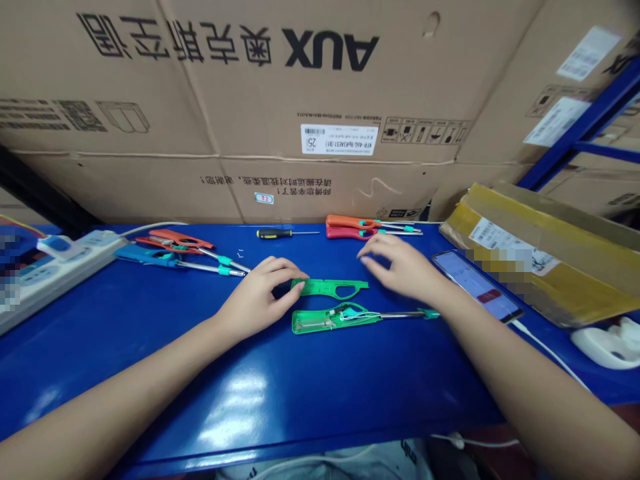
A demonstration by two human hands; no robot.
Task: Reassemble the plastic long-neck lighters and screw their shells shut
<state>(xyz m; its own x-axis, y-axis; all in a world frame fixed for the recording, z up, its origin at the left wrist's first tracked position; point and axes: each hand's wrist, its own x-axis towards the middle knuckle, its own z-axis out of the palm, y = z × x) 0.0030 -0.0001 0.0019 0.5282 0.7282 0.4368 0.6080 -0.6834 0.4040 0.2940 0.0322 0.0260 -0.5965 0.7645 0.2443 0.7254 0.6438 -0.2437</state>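
Observation:
The thumb and fingers of my left hand (260, 293) pinch the left end of a green lighter shell half (325, 288), which lies at the table's middle. My right hand (403, 267) hovers beyond the shell's right end, thumb and fingers apart, holding nothing. Just below the loose shell lies an opened green lighter (313, 322). Its inner parts and white wires are exposed, and a metal tube runs right towards my right forearm. Past both hands, a black and yellow screwdriver (275, 233) rests on the table.
Orange (345, 222) and red lighters (345, 232) lie by the cardboard box (225, 133). At left are an opened red lighter (195, 240), a blue lighter (150, 256) and a power strip (65, 273). A phone (475, 283) and a taped carton (540, 247) sit at right.

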